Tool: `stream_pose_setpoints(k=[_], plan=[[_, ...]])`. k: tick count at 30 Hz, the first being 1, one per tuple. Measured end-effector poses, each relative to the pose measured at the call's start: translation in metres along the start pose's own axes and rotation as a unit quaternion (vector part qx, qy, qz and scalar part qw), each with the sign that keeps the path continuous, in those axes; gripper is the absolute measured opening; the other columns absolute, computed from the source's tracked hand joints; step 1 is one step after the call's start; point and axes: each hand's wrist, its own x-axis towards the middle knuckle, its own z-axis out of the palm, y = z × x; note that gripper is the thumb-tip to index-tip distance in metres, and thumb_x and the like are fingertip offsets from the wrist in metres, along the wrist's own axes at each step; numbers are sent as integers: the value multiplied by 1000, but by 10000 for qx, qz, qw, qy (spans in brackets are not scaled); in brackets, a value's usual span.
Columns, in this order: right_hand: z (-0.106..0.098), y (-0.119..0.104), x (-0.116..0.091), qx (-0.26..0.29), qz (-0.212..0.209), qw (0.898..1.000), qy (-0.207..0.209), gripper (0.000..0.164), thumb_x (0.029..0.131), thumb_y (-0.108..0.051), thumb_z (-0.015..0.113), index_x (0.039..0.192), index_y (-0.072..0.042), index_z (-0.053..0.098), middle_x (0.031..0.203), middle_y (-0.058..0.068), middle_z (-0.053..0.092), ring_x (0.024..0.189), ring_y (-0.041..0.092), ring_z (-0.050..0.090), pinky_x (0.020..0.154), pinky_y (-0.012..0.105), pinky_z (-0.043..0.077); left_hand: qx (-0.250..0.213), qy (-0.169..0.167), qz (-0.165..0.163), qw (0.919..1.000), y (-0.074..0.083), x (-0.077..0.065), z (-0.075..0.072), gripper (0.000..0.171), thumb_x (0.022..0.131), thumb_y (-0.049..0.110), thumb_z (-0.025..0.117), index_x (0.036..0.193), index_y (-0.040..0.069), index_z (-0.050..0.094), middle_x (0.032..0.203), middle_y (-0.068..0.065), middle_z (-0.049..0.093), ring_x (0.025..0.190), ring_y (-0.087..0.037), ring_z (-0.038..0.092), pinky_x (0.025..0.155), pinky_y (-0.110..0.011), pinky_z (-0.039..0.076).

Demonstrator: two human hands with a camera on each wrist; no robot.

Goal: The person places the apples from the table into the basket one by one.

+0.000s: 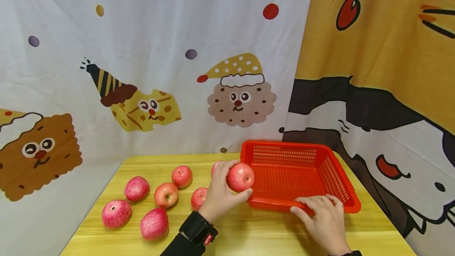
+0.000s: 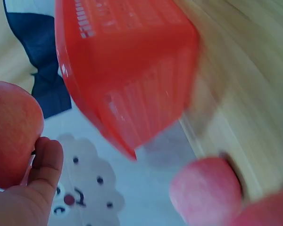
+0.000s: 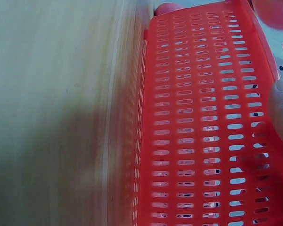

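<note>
My left hand (image 1: 221, 192) holds a red apple (image 1: 241, 177) above the table, at the left end of a red plastic basket (image 1: 271, 204). In the left wrist view the held apple (image 2: 12, 134) is at the left edge, apart from the basket (image 2: 132, 89). My right hand (image 1: 323, 218) grips the basket's front rim, fingers over the inner side. The right wrist view has its thumb (image 3: 282, 113) against the outside of the slotted wall (image 3: 193, 122). No apple shows inside the basket in the head view.
Several apples lie left of my left hand on the wooden table (image 1: 241, 236), among them a striped one (image 1: 116, 213) and a yellowish-red one (image 1: 166, 195). Another apple (image 1: 215, 166) is partly hidden behind that hand. A printed curtain (image 1: 160, 50) hangs behind the table.
</note>
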Motion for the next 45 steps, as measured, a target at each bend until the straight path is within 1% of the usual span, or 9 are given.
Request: stream_pose_setpoints(k=[3, 7, 12, 17, 21, 27, 34, 40, 45], plan=[[-1, -1, 1, -19, 9, 10000, -27, 34, 66, -43, 87, 89, -20, 78, 84, -1, 73, 88, 21, 57, 90, 58, 28, -19, -110, -87, 9999, 6, 10, 16, 76, 72, 34, 86, 136, 32, 46, 127, 14, 46, 110, -4, 44, 84, -36, 54], [0, -2, -1, -70, -3, 10000, -30, 34, 66, -43, 87, 89, -20, 78, 84, -2, 73, 87, 22, 58, 89, 57, 29, 122, -301, -11, 9995, 7, 19, 37, 74, 72, 37, 84, 136, 26, 47, 126, 10, 48, 106, -5, 48, 81, -34, 55], [1, -1, -2, -58, -47, 10000, 17, 35, 66, -42, 87, 89, -19, 78, 84, 0, 73, 87, 22, 58, 89, 57, 29, 569, -628, 8, 9964, -1, 24, 58, 75, 72, 43, 82, 135, 21, 48, 124, 7, 51, 99, -5, 51, 78, -29, 56], [2, 0, -1, -62, -106, 9999, 48, 36, 65, -44, 86, 89, -19, 78, 84, 1, 73, 87, 23, 58, 88, 57, 29, 914, -893, 26, 9918, -12, 28, 70, 73, 70, 42, 82, 130, 18, 50, 118, 5, 52, 90, -5, 53, 76, -24, 55], [2, 0, -1, -43, -102, 9999, 75, 36, 65, -43, 86, 90, -19, 78, 84, 1, 73, 87, 23, 57, 88, 57, 29, 1291, -1119, 73, 9853, -14, 34, 74, 71, 68, 42, 81, 126, 17, 49, 112, 4, 52, 85, -6, 52, 74, -21, 54], [2, 0, -1, -19, -88, 10000, 34, 35, 66, -44, 86, 90, -20, 77, 85, 1, 73, 88, 23, 58, 89, 57, 28, 1776, -1451, -220, 9731, -12, 39, 75, 75, 68, 44, 82, 128, 16, 48, 106, 4, 55, 79, -8, 54, 72, -23, 55], [1, 0, -1, -66, -69, 10000, 9, 35, 67, -44, 86, 90, -20, 78, 85, 0, 73, 87, 23, 57, 89, 56, 29, 2469, -1628, 0, 9553, -12, 39, 79, 75, 74, 52, 75, 141, 33, 49, 117, -3, 57, 80, -14, 59, 72, -30, 57], [3, 1, -1, -52, -43, 10000, -72, 34, 68, -45, 85, 91, -21, 77, 86, 1, 73, 88, 23, 57, 88, 56, 29, 2523, -1669, -56, 9531, -11, 38, 79, 69, 73, 56, 75, 135, 32, 55, 117, -1, 60, 93, -14, 57, 77, -32, 56], [3, 1, -1, -33, -95, 9999, -24, 34, 68, -44, 85, 91, -20, 77, 86, 1, 73, 88, 23, 57, 88, 56, 29, 2542, -1866, -93, 9489, -10, 40, 78, 71, 73, 57, 76, 133, 25, 54, 110, 2, 62, 86, -12, 57, 76, -31, 55]])
